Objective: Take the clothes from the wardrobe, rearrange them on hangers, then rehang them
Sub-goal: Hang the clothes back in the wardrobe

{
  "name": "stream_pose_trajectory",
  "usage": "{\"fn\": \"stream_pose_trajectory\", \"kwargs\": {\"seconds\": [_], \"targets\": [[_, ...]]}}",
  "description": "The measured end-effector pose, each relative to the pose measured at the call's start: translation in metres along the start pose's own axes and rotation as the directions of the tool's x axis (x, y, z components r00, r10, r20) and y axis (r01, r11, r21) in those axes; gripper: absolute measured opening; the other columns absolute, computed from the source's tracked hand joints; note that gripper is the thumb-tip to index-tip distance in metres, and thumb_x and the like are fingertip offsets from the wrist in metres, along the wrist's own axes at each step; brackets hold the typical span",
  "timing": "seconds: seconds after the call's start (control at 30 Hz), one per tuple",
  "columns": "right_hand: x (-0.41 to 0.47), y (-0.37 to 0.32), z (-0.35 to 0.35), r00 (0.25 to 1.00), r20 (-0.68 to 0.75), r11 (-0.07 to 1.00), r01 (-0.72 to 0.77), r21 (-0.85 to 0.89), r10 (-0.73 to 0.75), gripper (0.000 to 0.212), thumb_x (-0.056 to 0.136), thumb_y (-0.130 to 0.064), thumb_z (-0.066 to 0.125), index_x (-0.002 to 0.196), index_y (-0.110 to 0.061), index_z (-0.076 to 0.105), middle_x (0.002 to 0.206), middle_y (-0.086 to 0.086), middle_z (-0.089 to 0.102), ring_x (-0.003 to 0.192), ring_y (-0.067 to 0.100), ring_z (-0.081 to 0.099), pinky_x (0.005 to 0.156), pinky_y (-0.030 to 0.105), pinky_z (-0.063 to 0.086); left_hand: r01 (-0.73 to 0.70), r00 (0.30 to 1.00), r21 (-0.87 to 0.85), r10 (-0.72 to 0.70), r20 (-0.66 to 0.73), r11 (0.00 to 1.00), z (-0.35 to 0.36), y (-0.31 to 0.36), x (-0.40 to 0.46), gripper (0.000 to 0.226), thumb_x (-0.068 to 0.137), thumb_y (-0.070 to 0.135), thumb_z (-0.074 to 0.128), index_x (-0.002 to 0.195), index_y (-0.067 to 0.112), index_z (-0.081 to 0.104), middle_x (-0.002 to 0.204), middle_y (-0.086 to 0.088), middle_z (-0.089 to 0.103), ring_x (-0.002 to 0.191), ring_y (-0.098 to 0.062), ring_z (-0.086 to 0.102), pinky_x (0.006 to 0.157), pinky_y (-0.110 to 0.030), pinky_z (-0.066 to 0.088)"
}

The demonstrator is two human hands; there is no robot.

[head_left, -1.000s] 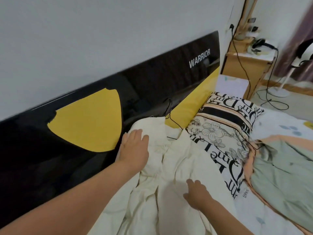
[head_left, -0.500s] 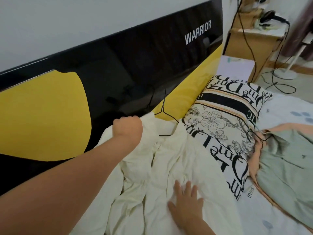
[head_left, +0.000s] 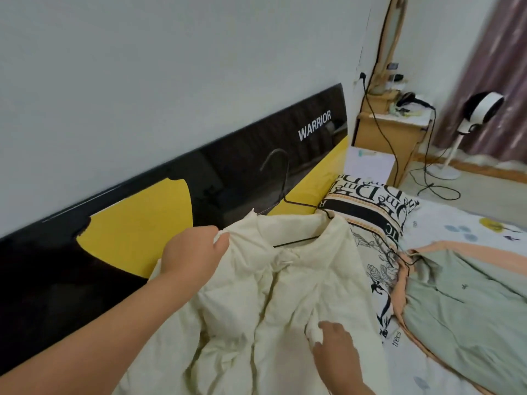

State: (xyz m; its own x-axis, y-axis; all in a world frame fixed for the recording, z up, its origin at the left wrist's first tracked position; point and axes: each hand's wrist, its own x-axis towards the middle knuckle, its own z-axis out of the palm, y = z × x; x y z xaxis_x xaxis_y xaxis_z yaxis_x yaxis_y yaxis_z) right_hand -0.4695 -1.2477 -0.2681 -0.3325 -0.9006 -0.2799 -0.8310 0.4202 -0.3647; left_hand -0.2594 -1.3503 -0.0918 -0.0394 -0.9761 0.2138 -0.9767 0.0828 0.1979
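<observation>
Bedroom; a bed [head_left: 445, 229] with a patterned sheet is set against a black-and-yellow headboard [head_left: 137, 232] lettered WARRIOR, with a wooden side table [head_left: 385, 132] and a white fan [head_left: 482, 109] at the far right. A cream shirt [head_left: 285, 303] is spread on the bed near the headboard, its collar end raised, a black wire hanger [head_left: 281, 178] threaded through the neck with the hook standing up against the headboard. The left shoulder of the shirt is pinched by the left hand [head_left: 194, 255], fingers curled on the fabric. The front panel lower down is gripped by the right hand [head_left: 336, 346], a fold of cloth bunched under the fingers. A printed pillow [head_left: 368, 206] lies just right of the shirt, and a green garment [head_left: 470, 309] with peach trim, on its own hanger, lies further right. Judged step: seating the cream shirt squarely on its hanger. The left shoulder seam would best be drawn over the hanger's left end while the front is held taut from below, so the wire does not slip out of the neck. Whether the right shoulder is fully seated cannot be told; it should be checked. The fabric is crumpled, so the front should be smoothed before the hook is lifted.
</observation>
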Motion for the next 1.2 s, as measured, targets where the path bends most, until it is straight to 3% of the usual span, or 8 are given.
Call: {"fn": "stream_pose_trajectory", "kwargs": {"seconds": [0.1, 0.23, 0.5, 0.6, 0.73, 0.83, 1.0, 1.2], "targets": [[-0.032, -0.011, -0.041, 0.955, -0.289, 0.967, 0.011, 0.253, 0.065, 0.039, 0.092, -0.018, 0.046, 0.131, -0.021, 0.043, 0.132, 0.002, 0.045, 0.121, 0.020, 0.041, 0.093, 0.032, 0.038, -0.055, 0.994, -0.008, 0.054, -0.097, 0.998, -0.038, -0.003, -0.034, 0.044, 0.097, 0.038, 0.035, 0.058, 0.018, 0.030, 0.054, 0.001, 0.037, 0.047, -0.013, 0.030, 0.044, -0.028, 0.015], [-0.083, -0.022, -0.113, 0.784, -0.597, 0.866, 0.171, 0.471, 0.170, 0.044, 0.088, -0.008, 0.051, 0.132, -0.006, 0.044, 0.128, 0.014, 0.047, 0.121, 0.027, 0.040, 0.098, 0.036, 0.034, -0.151, 0.966, -0.101, 0.125, -0.226, 0.983, -0.091, -0.007, -0.079, 0.045, 0.095, 0.035, 0.039, 0.056, 0.017, 0.026, 0.049, 0.000, 0.032, 0.046, -0.016, 0.025, 0.044, -0.029, 0.012], [-0.215, -0.025, -0.251, 0.441, -0.897, 0.856, 0.462, 0.233, 0.006, 0.046, 0.097, -0.017, 0.042, 0.141, -0.005, 0.035, 0.143, 0.015, 0.039, 0.134, 0.029, 0.032, 0.111, 0.039, 0.025, -0.432, 0.824, -0.163, 0.314, -0.472, 0.887, -0.199, -0.026, -0.185, 0.044, 0.082, 0.048, 0.030, 0.052, 0.016, 0.030, 0.041, 0.003, 0.026, 0.041, -0.023, 0.028, 0.043, -0.019, 0.014], [-0.265, -0.016, -0.284, 0.408, -0.903, 0.857, 0.506, 0.101, -0.135, 0.030, 0.094, -0.022, 0.037, 0.096, -0.008, 0.063, 0.093, 0.010, 0.062, 0.092, 0.030, 0.053, 0.075, 0.032, 0.032, -0.485, 0.785, -0.168, 0.342, -0.517, 0.858, -0.227, -0.032, -0.217, 0.048, 0.083, 0.048, 0.029, 0.052, 0.012, 0.037, 0.042, 0.002, 0.033, 0.039, -0.024, 0.036, 0.042, -0.017, 0.015], [-0.322, -0.003, -0.308, 0.412, -0.894, 0.838, 0.539, 0.081, -0.178, 0.030, 0.094, -0.006, 0.048, 0.066, -0.016, 0.051, 0.057, -0.002, 0.045, 0.061, 0.024, 0.043, 0.057, 0.032, 0.028, -0.518, 0.760, -0.148, 0.374, -0.531, 0.843, -0.253, -0.036, -0.255, 0.047, 0.083, 0.046, 0.030, 0.052, 0.010, 0.035, 0.041, 0.003, 0.029, 0.038, -0.027, 0.034, 0.045, -0.016, 0.017], [-0.358, -0.002, -0.325, 0.385, -0.902, 0.830, 0.555, 0.056, -0.197, 0.038, 0.093, -0.007, 0.051, 0.060, -0.026, 0.050, 0.048, -0.004, 0.043, 0.050, 0.017, 0.038, 0.052, 0.031, 0.029, -0.562, 0.707, -0.071, 0.435, -0.558, 0.824, -0.271, -0.034, -0.280, 0.047, 0.084, 0.038, 0.032, 0.050, 0.006, 0.037, 0.038, -0.004, 0.033, 0.034, -0.024, 0.031, 0.044, -0.014, 0.015], [-0.403, 0.003, -0.358, 0.325, -0.872, 0.809, 0.574, -0.125, -0.365, 0.026, 0.094, -0.008, 0.049, 0.075, 0.005, 0.060, 0.053, 0.017, 0.052, 0.051, 0.032, 0.049, 0.054, 0.040, 0.042, -0.553, 0.679, -0.054, 0.412, -0.607, 0.832, -0.309, -0.017, -0.324, 0.042, 0.085, 0.037, 0.031, 0.051, 0.012, 0.036, 0.039, 0.005, 0.025, 0.038, -0.020, 0.027, 0.047, -0.014, 0.017], [-0.444, 0.034, -0.395, 0.433, -0.779, 0.713, 0.701, -0.027, -0.455, 0.040, 0.097, -0.013, 0.045, 0.058, -0.003, 0.042, 0.046, -0.007, 0.029, 0.043, 0.010, 0.027, 0.044, 0.026, 0.022, -0.491, 0.682, -0.020, 0.370, -0.631, 0.871, -0.338, 0.011, -0.386, 0.051, 0.084, 0.043, 0.030, 0.055, 0.004, 0.046, 0.043, 0.006, 0.028, 0.039, -0.024, 0.033, 0.044, -0.023, 0.027]]}}
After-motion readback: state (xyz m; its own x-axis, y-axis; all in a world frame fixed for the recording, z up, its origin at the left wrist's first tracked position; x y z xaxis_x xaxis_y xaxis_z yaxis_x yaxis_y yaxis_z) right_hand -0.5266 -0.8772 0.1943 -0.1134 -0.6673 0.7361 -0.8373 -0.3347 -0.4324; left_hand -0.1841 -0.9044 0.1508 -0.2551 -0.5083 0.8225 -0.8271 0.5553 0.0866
